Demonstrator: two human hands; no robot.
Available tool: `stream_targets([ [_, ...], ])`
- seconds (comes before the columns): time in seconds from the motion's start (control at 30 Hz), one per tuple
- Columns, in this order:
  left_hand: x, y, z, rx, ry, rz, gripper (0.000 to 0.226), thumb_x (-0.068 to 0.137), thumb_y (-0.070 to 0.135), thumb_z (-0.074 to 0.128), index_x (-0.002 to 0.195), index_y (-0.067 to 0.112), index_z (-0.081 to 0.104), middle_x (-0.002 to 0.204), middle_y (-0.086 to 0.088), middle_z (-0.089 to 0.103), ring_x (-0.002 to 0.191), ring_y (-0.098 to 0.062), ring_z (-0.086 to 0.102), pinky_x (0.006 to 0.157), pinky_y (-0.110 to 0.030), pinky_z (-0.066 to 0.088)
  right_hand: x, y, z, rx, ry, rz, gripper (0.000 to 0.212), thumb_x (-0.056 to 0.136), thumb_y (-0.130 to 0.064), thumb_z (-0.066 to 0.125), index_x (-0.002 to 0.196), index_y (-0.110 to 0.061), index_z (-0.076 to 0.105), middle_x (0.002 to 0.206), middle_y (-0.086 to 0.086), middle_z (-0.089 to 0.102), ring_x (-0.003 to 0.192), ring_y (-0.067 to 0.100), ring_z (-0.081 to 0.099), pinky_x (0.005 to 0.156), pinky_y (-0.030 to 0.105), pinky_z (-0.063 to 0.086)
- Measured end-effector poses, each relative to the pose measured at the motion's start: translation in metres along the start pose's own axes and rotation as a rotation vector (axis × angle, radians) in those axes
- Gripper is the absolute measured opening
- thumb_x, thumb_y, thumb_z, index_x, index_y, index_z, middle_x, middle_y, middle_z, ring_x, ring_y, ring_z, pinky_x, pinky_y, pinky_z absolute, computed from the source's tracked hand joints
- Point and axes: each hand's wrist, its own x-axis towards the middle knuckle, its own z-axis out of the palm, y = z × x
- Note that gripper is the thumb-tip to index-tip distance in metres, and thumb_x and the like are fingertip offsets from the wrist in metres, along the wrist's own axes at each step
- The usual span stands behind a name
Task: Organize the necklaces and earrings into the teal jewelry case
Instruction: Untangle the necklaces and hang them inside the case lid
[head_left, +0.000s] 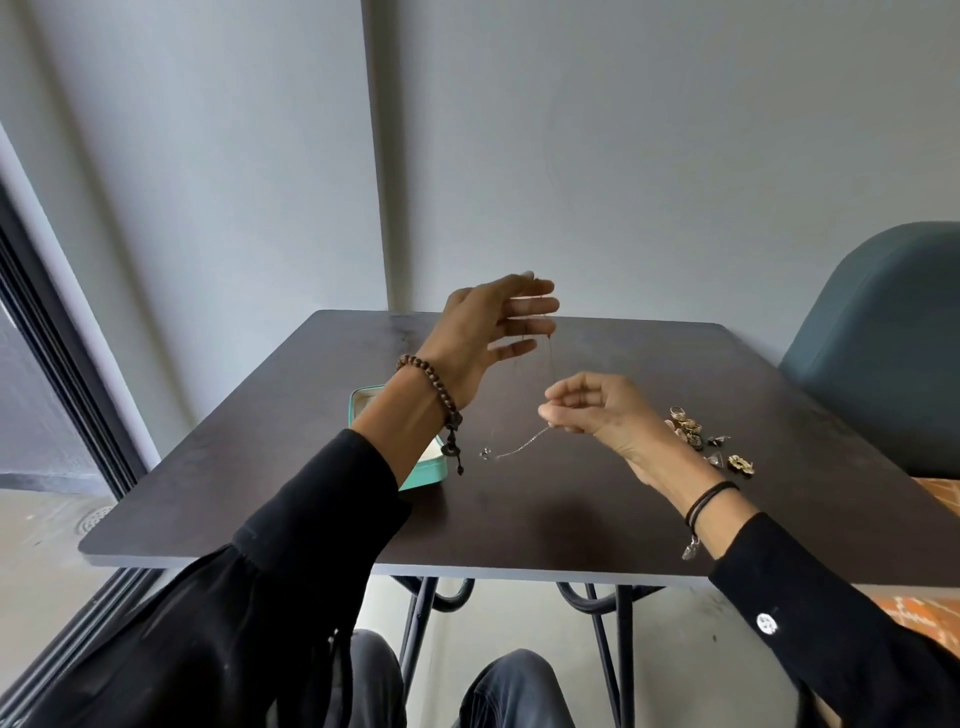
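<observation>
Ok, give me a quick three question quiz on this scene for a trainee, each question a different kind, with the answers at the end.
1. True or false: the teal jewelry case stands on the table, partly hidden behind the left forearm.
2. Where does the pile of earrings lie?
A) inside the case
B) on the table, beside the right hand
C) on the chair seat
3. Which hand pinches the thin necklace chain?

Key: 1 true; 2 B; 3 the right hand.
</observation>
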Motion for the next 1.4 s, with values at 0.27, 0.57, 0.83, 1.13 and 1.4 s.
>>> stream_targets([
  [0.27, -0.005, 0.011, -0.018, -0.120, 0.069, 0.080, 0.030, 0.098, 0.025, 0.054, 0.122, 0.013, 0.068, 0.111, -0.005, 0.075, 0.099, -0.018, 0.072, 0.093, -0.035, 0.056, -0.005, 0.009, 0.015, 0.006, 0.013, 0.037, 0.019, 0.078, -0.016, 0.086, 0.092, -0.006, 0.078, 0.088, 0.010, 0.079, 0.076, 0.013, 0.069, 0.066, 0.020, 0.054],
  [0.57, -0.009, -0.004, -0.030, -0.080, 0.105, 0.068, 0.030, 0.099, 0.022, 0.055, 0.124, 0.009, 0.065, 0.108, -0.008, 0.075, 0.099, -0.021, 0.073, 0.086, -0.032, 0.056, -0.010, -0.030, 0.022, 0.112, -0.040, -0.068, 0.020, 0.078, -0.025, 0.084, 0.093, -0.014, 0.081, 0.087, 0.005, 0.079, 0.072, 0.009, 0.066, 0.065, 0.021, 0.052],
  [0.83, -0.016, -0.027, -0.031, 0.093, 0.149, 0.055, 0.029, 0.100, 0.029, 0.054, 0.116, 0.010, 0.069, 0.102, -0.012, 0.075, 0.087, -0.019, 0.072, 0.089, -0.034, 0.056, -0.006, -0.070, 0.029, 0.077, -0.093, -0.246, 0.020, 0.084, -0.024, 0.080, 0.100, -0.011, 0.080, 0.085, 0.011, 0.076, 0.068, 0.012, 0.062, 0.060, 0.021, 0.048],
  [1.13, -0.028, -0.028, -0.027, 0.247, 0.159, 0.031, 0.054, 0.103, 0.045, 0.042, 0.089, 0.005, 0.076, 0.074, -0.005, 0.071, 0.060, -0.014, 0.059, 0.073, -0.029, 0.051, -0.001, -0.075, 0.035, 0.118, 0.033, -0.250, 0.017, 0.087, -0.027, 0.079, 0.097, -0.013, 0.079, 0.072, 0.002, 0.067, 0.061, 0.011, 0.054, 0.056, 0.020, 0.045],
  [1.4, -0.029, -0.026, -0.030, 0.209, 0.151, -0.002, 0.057, 0.102, 0.046, 0.044, 0.100, -0.002, 0.073, 0.067, -0.002, 0.066, 0.052, -0.014, 0.051, 0.063, -0.026, 0.046, -0.003, -0.064, 0.044, 0.182, 0.028, -0.148, 0.022, 0.090, -0.033, 0.074, 0.101, -0.013, 0.077, 0.095, 0.003, 0.078, 0.091, 0.013, 0.074, 0.086, 0.031, 0.052],
])
